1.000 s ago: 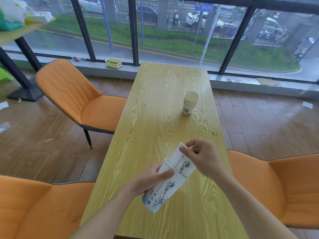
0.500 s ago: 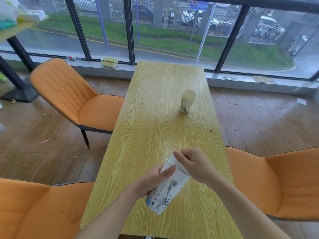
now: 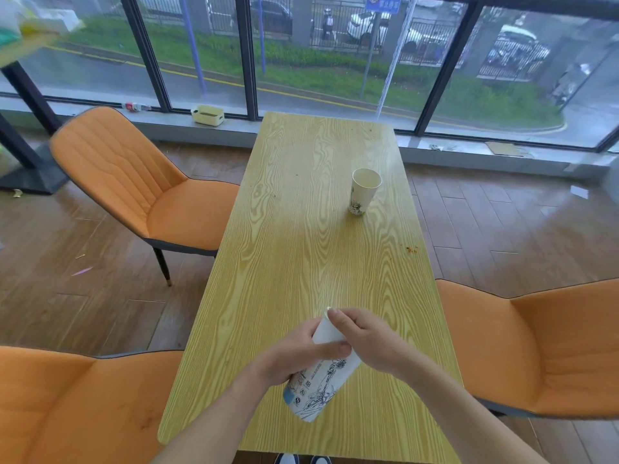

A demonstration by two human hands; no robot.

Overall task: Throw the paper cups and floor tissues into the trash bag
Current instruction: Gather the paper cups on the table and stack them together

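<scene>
Over the near end of the yellow wooden table (image 3: 301, 249) I hold white paper cups with black line drawings, nested one inside the other (image 3: 318, 383) and tilted with their base toward me. My left hand (image 3: 294, 356) grips the outer cup around its upper wall. My right hand (image 3: 365, 339) covers and pinches the rim of the inner cup. A third paper cup (image 3: 363, 195) stands upright and apart on the far right part of the table. No trash bag is in view.
Orange chairs stand at far left (image 3: 134, 182), near left (image 3: 73, 403) and right (image 3: 542, 343). Paper scraps lie on the wooden floor at right (image 3: 578, 191) and small litter at left (image 3: 82, 271). Crumbs (image 3: 411, 249) lie at the table's right edge. A pale box (image 3: 207, 114) rests on the window sill.
My right hand has pushed the inner cup deeper into the outer one held by my left hand; the pair has moved a little lower and closer to me.
</scene>
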